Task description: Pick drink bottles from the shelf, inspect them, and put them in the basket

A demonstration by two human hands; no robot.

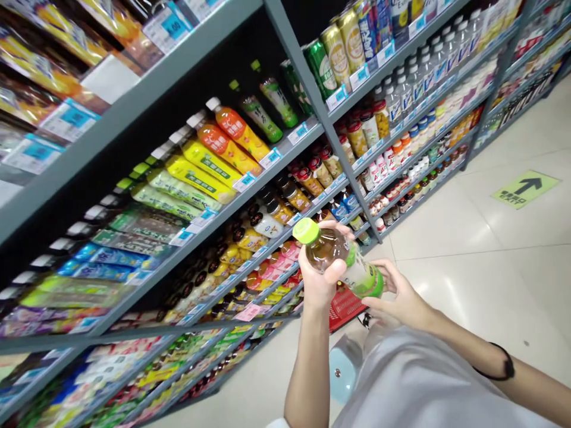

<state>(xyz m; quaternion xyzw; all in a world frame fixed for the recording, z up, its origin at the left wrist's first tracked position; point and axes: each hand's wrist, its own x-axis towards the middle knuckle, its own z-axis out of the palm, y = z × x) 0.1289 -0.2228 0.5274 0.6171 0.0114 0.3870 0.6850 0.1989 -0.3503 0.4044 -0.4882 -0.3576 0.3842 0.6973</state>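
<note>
A drink bottle (328, 248) with a lime-green cap and a green-and-white label is held tilted in front of my body. My left hand (319, 276) is wrapped round its upper part, just below the cap, with the thumb across the front. At the bottle's base, my right hand (397, 294) grips the green lower end between thumb and fingers. Similar green-capped bottles (263, 110) stand on the shelf ahead, beside orange-labelled bottles (241, 134) and yellow-labelled ones (200, 172).
Tall grey shelving (312, 89) packed with drinks runs along the left and ahead. Cans (323, 65) and clear bottles (419, 83) fill the farther bay. Below my hands are a red basket (345, 306) and a light-blue object (342, 365). A green arrow sign (526, 189) marks the tiled floor (446, 238).
</note>
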